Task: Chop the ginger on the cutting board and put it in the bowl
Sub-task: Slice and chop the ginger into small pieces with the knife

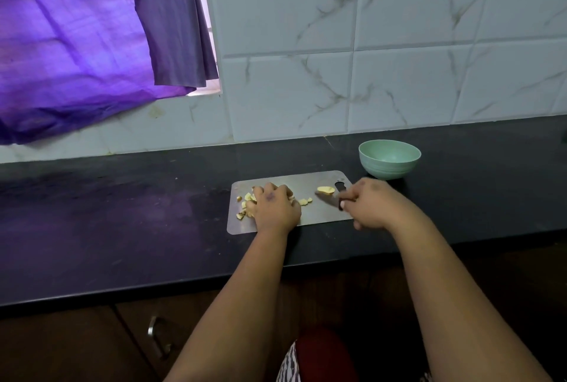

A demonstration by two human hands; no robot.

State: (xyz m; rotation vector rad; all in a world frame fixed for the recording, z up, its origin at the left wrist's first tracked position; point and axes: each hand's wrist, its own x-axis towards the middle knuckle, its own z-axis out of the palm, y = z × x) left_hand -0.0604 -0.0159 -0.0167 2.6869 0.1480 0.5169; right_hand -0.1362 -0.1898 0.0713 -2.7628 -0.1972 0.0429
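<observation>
Grey and thin, the flat metal cutting board (310, 212) lies on the long black stone counter (122, 212). Small yellow chopped ginger bits (245, 197) sit on the left part of the board. The left hand (276, 208) lies on top of these bits with its fingers curled over them, like it is scooping them together. I cannot tell if it holds any. A few more bits (303, 201) lie just beside that hand, near the middle of the board. One bigger yellow ginger slice (325, 189) lies near the right end of the board, next to the hole in the board. The right hand (372, 205) is at the right edge of the board. Its fingers are wrapped tight around the dark handle of a small knife (328, 199). The silver blade points left over the board, just below the big slice. The round light green bowl (389, 159) stands on the counter just behind the right corner of the board, close to the white marble wall tiles (399, 44). I see no ginger in the bowl.
</observation>
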